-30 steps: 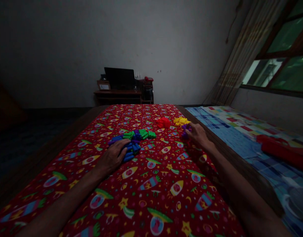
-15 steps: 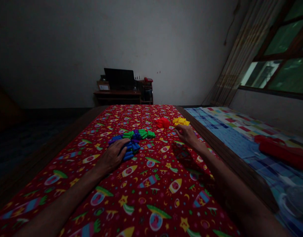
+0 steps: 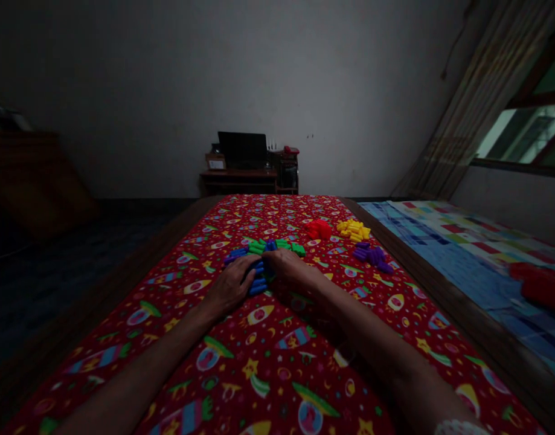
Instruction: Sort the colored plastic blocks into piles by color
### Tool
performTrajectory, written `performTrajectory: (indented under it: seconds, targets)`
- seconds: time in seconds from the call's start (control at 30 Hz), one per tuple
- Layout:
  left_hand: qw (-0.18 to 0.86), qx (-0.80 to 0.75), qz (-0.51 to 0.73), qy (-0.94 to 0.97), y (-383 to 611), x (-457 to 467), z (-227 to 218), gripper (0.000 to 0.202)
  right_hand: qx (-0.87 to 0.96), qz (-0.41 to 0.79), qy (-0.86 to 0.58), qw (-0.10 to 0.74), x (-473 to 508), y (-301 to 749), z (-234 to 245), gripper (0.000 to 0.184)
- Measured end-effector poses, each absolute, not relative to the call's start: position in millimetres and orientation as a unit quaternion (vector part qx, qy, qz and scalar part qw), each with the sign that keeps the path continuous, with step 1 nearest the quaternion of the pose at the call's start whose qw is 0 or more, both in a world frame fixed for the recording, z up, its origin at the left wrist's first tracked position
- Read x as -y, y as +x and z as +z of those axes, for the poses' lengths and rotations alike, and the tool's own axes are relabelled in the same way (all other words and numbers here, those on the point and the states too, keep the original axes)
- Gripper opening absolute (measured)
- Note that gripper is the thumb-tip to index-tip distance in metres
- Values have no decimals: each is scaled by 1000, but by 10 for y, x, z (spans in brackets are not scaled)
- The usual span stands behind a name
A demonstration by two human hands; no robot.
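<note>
A heap of blue, green and purple plastic pieces (image 3: pixel 259 254) lies on a red cartoon-print cloth (image 3: pixel 277 338). My left hand (image 3: pixel 229 287) rests on the heap's near left side, fingers curled over blue pieces. My right hand (image 3: pixel 286 264) reaches into the heap from the right with its fingers bent down among the pieces; what they grip is hidden. Farther right lie three sorted piles: red pieces (image 3: pixel 319 229), yellow pieces (image 3: pixel 353 229) and purple pieces (image 3: pixel 372 255).
The clothed table has wooden edges (image 3: pixel 444 290). A checked bedsheet (image 3: pixel 444 241) with a red object (image 3: pixel 540 287) lies to the right. A desk with a dark monitor (image 3: pixel 243 151) stands at the far wall. A curtain and window are at the upper right.
My right hand left the purple pile at the right and moved left to the mixed heap beside my left hand. The purple pile now lies uncovered. The view shifted left.
</note>
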State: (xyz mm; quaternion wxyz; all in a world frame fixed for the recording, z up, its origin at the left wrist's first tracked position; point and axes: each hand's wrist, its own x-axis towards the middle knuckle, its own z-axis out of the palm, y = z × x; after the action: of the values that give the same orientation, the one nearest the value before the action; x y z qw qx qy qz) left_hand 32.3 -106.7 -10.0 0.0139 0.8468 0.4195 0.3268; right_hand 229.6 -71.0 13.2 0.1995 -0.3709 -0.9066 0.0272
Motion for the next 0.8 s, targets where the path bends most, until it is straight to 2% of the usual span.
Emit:
performTrajectory:
  seconds: [0.13,0.23,0.33,0.47,0.6,0.8]
  targets:
    - [26,-419,330,845,319,1065,-109,42,897,60,-383,212,700,2480,281,23]
    - [39,-420,342,840,309,1060,-119,44,852,50,-431,293,624,2800,487,25]
    - [33,-436,373,818,282,1041,-104,44,751,-13,-552,363,534,3319,669,29]
    - [-12,-500,437,748,194,967,-76,41,614,-75,-711,334,533,4106,709,28]
    - [-28,-554,460,693,44,830,-157,38,563,-58,-770,294,598,4608,554,29]
    - [90,-611,439,653,-117,674,-331,42,562,3,-780,276,602,4802,393,27]
